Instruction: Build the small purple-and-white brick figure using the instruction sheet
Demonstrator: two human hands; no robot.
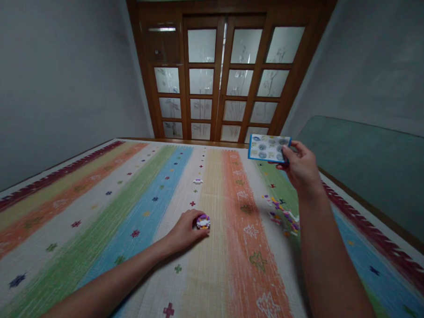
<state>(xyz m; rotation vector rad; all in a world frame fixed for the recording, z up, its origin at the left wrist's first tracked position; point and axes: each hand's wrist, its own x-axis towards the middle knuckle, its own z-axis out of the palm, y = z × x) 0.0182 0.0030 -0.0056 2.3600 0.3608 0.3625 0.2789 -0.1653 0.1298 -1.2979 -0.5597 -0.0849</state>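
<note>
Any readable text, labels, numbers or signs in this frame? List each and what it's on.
No legible text anywhere.
Blue-bordered card in the right hand: round pictures only; any print is too small and blurred to read.
Small brick model held by the left hand: no lettering visible.
Striped tablecloth: cross and star motifs, no words.
Frosted door panes: plant patterns, no signs.

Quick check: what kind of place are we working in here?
Probably a room in a home, not a workshop: a striped cloth over a table, wooden double doors with frosted glass panes behind it, and plain walls. Small loose toy bricks lie on the cloth.
</note>
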